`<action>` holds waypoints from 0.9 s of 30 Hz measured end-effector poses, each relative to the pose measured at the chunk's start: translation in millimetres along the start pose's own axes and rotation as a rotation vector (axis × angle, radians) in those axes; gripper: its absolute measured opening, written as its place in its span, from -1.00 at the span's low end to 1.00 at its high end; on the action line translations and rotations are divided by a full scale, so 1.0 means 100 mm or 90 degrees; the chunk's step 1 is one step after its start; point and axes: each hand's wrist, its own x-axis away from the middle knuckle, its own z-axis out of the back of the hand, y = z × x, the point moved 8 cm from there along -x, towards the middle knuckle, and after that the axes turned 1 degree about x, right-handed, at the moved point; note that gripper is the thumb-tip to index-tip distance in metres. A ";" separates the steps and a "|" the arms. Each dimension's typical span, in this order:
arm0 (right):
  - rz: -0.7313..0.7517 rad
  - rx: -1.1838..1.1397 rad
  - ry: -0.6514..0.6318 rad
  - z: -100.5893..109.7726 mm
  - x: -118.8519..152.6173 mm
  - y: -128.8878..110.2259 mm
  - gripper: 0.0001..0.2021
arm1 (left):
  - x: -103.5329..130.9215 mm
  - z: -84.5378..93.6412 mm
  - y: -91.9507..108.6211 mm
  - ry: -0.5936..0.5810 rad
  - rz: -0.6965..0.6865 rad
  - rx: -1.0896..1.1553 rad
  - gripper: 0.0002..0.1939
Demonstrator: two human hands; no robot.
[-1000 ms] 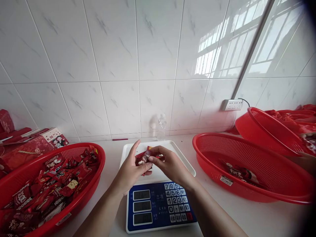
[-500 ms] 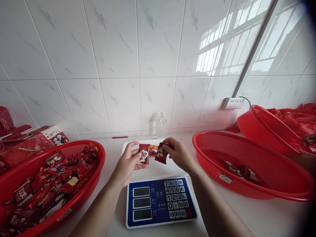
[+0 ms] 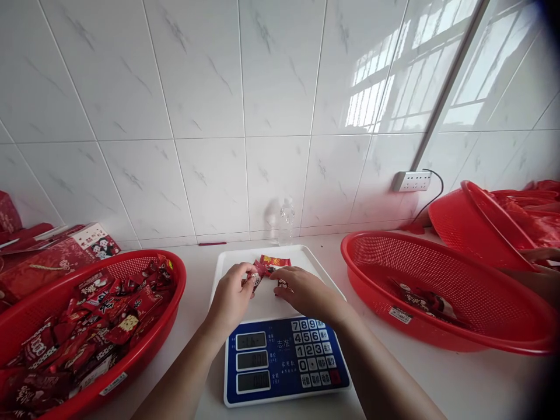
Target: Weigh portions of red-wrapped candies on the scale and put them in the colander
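Both hands are low over the white tray (image 3: pixel 280 309) of a blue digital scale (image 3: pixel 282 373). My left hand (image 3: pixel 231 291) pinches a red candy packet (image 3: pixel 256 280), partly covered by my fingers. My right hand (image 3: pixel 306 290) curls over a dark red candy packet (image 3: pixel 283 284), and only a part of it shows between thumb and fingers. Just beyond my fingertips a red and yellow candy packet (image 3: pixel 275 261) lies on the tray.
At left stands a red basket (image 3: pixel 177 291) full of wrapped candies (image 3: pixel 109 309), with a red gift box (image 3: pixel 48 265) behind. Another red basket (image 3: pixel 371 297) at right holds a few packets. A clear bottle (image 3: pixel 286 221) stands by the wall. Another person's hand (image 3: pixel 542 255) is at far right.
Both hands have lowered to the scale tray with their packets, which were held up with their fronts showing. The other person's hand and the tilted basket at far right have shifted slightly.
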 end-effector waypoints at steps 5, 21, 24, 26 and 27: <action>0.014 0.021 0.008 0.01 0.02 -0.02 -0.66 | 0.02 -0.04 0.11 -0.017 -0.112 -0.077 -0.84; -0.020 0.131 -0.088 -0.11 0.01 0.02 -0.80 | 0.02 -0.20 -0.12 -0.186 -0.093 -0.367 -0.71; -0.015 0.101 -0.048 -0.04 0.02 -0.02 -0.79 | 0.05 -0.22 0.09 -0.197 -0.070 -0.237 -0.73; 0.013 0.028 -0.018 0.05 0.07 -0.10 -0.77 | 0.15 -0.18 0.38 -0.194 -0.083 -0.083 -0.76; 0.029 -0.019 -0.005 0.10 0.10 -0.15 -0.77 | 0.24 -0.14 0.50 -0.202 -0.073 0.015 -0.75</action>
